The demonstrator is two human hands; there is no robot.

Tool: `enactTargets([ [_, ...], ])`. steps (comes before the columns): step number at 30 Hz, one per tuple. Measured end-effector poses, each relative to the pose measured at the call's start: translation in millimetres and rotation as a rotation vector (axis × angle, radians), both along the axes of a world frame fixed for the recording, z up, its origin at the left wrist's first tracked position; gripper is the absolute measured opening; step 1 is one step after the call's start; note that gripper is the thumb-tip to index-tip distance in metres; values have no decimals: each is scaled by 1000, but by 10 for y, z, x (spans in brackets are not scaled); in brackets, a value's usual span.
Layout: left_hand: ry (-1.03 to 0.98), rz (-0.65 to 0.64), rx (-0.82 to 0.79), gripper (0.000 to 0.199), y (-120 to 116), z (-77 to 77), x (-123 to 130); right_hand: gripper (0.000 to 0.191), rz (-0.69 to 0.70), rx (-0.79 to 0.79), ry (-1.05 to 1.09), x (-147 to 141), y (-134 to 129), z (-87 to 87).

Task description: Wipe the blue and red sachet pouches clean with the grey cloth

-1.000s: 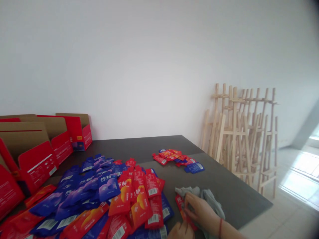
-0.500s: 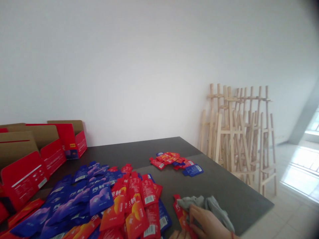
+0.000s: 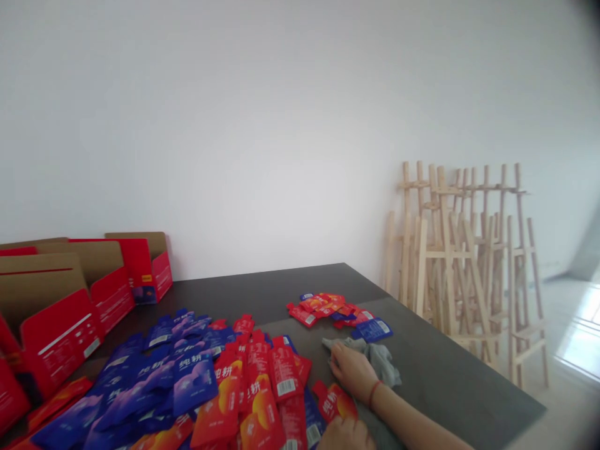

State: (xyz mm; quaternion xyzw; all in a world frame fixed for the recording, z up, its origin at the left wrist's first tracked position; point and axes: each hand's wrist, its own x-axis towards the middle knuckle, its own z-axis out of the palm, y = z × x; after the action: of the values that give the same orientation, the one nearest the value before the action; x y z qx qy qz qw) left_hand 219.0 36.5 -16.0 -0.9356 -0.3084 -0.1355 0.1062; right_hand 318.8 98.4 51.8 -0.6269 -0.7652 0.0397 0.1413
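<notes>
My right hand (image 3: 355, 373), a red cord round its wrist, lies closed on a crumpled grey cloth (image 3: 382, 362) on the dark table. Nearer to me, at the bottom edge of the view, my left hand (image 3: 345, 434) is closed at the lower end of a red and orange pouch (image 3: 338, 404); its fingertips are partly hidden. To the left spreads a heap of flat pouches, some blue and purple (image 3: 194, 378), others red and orange (image 3: 259, 415). Beyond my right hand lies a smaller pile of red pouches (image 3: 323, 304) with a blue pouch (image 3: 374, 329) at its edge.
Open red cardboard boxes (image 3: 65, 334) with brown insides stand along the left side. The dark table (image 3: 450, 375) ends at a slanting right edge. Wooden easels (image 3: 450, 250) lean near the white wall (image 3: 281, 137) at the right.
My right hand has moved away from the red pouch, forward and left, and the grey cloth has shifted with it. My left hand stays at the pouch. The camera has turned slightly left.
</notes>
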Motion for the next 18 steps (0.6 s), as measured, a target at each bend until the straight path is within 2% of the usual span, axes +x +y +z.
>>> enactTargets([
  [2, 47, 70, -84, 19, 11, 209, -126, 13, -7, -5, 11, -25, 183, 75],
  [5, 148, 33, -229, 42, 59, 535, -322, 16, 1, 1, 52, -22, 364, 236],
  [7, 154, 75, -306, 52, 99, 654, -410, 18, 57, 14, 93, 11, 338, 335],
  [8, 138, 109, -330, 52, 117, 666, -434, 19, 104, 17, 113, 39, 268, 362],
  [10, 102, 170, -347, 52, 143, 593, -439, 32, 239, 8, 150, 116, 38, 345],
  [12, 73, 238, -331, 50, 154, 422, -394, 50, 431, -27, 179, 215, -232, 237],
  [13, 58, 277, -305, 48, 154, 323, -361, 54, 465, -41, 178, 268, -345, 165],
  [16, 28, 310, -218, 54, 136, 90, -280, 56, 377, -56, 85, 418, -465, 7],
  [18, 34, 250, -213, 59, 117, 61, -286, 51, 269, -55, 10, 501, -361, 21],
])
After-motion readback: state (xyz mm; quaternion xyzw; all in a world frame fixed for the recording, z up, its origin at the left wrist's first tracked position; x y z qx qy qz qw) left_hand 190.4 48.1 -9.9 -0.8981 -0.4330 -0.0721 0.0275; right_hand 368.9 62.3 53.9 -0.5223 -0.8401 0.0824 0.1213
